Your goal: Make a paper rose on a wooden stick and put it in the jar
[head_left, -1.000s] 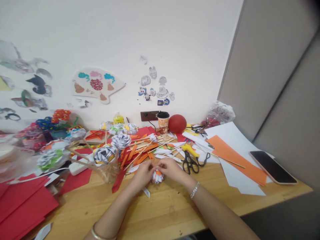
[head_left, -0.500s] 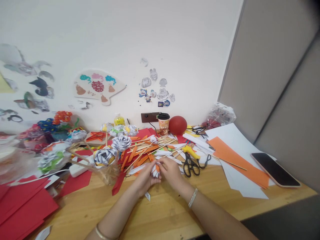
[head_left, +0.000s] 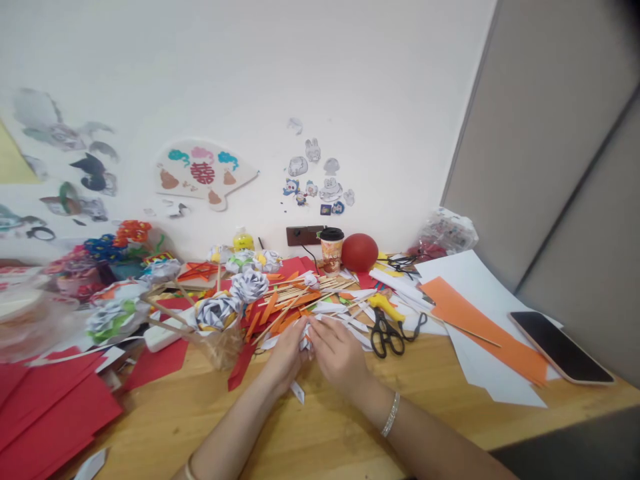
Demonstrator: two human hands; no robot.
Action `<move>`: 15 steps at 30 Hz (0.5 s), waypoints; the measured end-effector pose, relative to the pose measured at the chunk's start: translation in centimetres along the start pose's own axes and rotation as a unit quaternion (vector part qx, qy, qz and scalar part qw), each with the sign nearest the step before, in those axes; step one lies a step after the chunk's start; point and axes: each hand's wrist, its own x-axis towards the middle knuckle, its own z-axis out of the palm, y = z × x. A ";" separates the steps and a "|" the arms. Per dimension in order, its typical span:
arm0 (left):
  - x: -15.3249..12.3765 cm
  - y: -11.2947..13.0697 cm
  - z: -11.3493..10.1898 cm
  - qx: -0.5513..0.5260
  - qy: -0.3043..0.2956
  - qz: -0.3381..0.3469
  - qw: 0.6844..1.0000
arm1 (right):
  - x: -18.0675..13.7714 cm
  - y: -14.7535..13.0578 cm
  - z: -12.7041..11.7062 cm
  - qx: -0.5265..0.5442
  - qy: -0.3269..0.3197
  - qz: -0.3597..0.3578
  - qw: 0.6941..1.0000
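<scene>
Both my hands meet at the middle of the wooden table [head_left: 325,427]. My left hand [head_left: 286,355] and my right hand [head_left: 336,352] are closed together around a small folded paper flower [head_left: 304,342] in white and orange, which is mostly hidden between the fingers. A white paper strip [head_left: 297,391] hangs below my left hand. Just beyond my hands lies a heap of wooden sticks and orange paper strips [head_left: 293,300]. Black scissors [head_left: 389,333] lie a short way right of my right hand.
Finished paper flowers on sticks [head_left: 220,310] stand left of my hands. Red paper sheets [head_left: 45,413] cover the near left. A paper cup [head_left: 331,250] and a red ball [head_left: 359,252] stand by the wall. White and orange sheets [head_left: 480,327] and a phone [head_left: 560,347] lie right.
My hands have drawn closer over the paper flower and shifted slightly away from me; it showed between them a second ago and is now nearly covered. The view drifted a little.
</scene>
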 end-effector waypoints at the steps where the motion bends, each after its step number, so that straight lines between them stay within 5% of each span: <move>1: -0.1 0.2 0.1 0.003 0.006 0.006 1.000 | 0.1 -0.2 -0.2 -0.001 -0.004 0.003 1.000; 10: -0.5 1.0 0.4 0.060 -0.026 0.059 0.996 | 0.7 0.0 -1.8 0.169 0.060 0.071 0.981; 13: -0.6 0.8 0.1 0.098 -0.076 0.088 0.988 | 0.9 0.5 -1.5 0.272 0.106 0.203 0.935; 15: -0.6 0.6 -0.1 0.113 -0.095 0.093 0.985 | 1.1 0.7 -1.1 0.368 0.076 0.263 0.889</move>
